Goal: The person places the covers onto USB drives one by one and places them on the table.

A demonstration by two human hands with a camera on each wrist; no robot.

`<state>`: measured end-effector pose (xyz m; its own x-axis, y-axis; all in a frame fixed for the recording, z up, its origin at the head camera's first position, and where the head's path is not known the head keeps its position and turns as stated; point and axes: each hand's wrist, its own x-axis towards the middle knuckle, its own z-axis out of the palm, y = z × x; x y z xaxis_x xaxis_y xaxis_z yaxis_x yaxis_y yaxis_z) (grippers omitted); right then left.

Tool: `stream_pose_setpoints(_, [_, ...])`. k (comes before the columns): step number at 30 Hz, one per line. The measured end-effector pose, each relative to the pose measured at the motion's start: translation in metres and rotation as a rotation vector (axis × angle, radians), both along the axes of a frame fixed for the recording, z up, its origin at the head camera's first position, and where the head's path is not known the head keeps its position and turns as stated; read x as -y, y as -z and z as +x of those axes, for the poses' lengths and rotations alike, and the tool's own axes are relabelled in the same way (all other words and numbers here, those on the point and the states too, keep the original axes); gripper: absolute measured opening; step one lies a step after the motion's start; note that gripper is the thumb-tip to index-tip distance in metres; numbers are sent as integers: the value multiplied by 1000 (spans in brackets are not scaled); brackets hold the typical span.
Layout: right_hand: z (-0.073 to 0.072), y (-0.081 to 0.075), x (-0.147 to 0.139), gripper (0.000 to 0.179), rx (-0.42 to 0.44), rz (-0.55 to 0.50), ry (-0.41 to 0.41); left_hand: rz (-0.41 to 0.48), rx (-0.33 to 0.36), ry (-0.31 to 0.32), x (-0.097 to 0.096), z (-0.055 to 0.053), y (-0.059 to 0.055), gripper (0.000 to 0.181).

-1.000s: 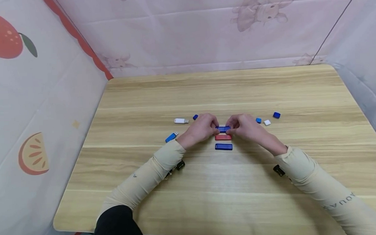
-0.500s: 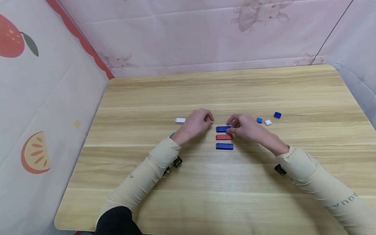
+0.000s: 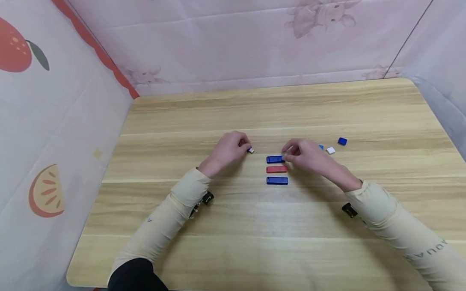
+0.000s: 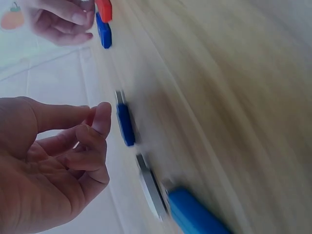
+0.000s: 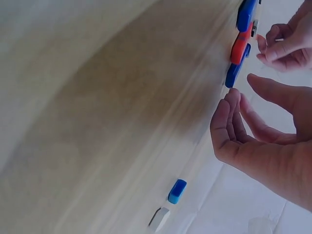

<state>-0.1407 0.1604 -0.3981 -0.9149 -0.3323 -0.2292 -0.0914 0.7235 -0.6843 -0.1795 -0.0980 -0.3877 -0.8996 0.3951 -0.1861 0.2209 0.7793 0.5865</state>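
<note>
My left hand [image 3: 227, 151] hovers with bent fingers and thumb tip near the index fingertip, nothing visible between them. Beside it, an uncapped dark blue USB stick [image 4: 125, 124] lies with its metal plug showing. A white USB stick [image 4: 152, 189] and a light blue one [image 4: 195, 212] follow it in the left wrist view; the left hand and forearm hide both in the head view. My right hand [image 3: 304, 155] has thumb and fingers apart, right at the end of a blue USB stick [image 3: 273, 159]. Below that stick lie a red one [image 3: 276, 169] and another blue one [image 3: 277, 180].
Small caps lie beyond the right hand: a light blue cap [image 5: 177, 191], a white cap [image 3: 331, 150] and a dark blue cap [image 3: 342, 141]. Everything lies on a wooden table [image 3: 236, 244], with printed cloth [image 3: 229, 47] hanging behind it and at both sides.
My left hand has let go of the farthest blue stick in the row and moved left, over the uncapped sticks. The right hand stays by the row, its fingers slightly more apart.
</note>
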Motion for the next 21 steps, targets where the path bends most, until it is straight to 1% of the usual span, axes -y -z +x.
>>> stream_pose_setpoints(6, [-1,-4,-5,23,-15,-6,16,-14,-34,-21,16,-2,1,19])
stream_pose_setpoints(10, [-1,-5,-8,22,-18,-11,31,-1,-36,-28,25,-4,3,18])
stream_pose_setpoints(16, [-1,-6,-11,24,-30,4,43,-39,-66,-5,36,-6,6,16])
stream_pose_setpoints(21, [-1,-8,-15,25,-30,26,48,-103,-102,24,41,-6,4,17])
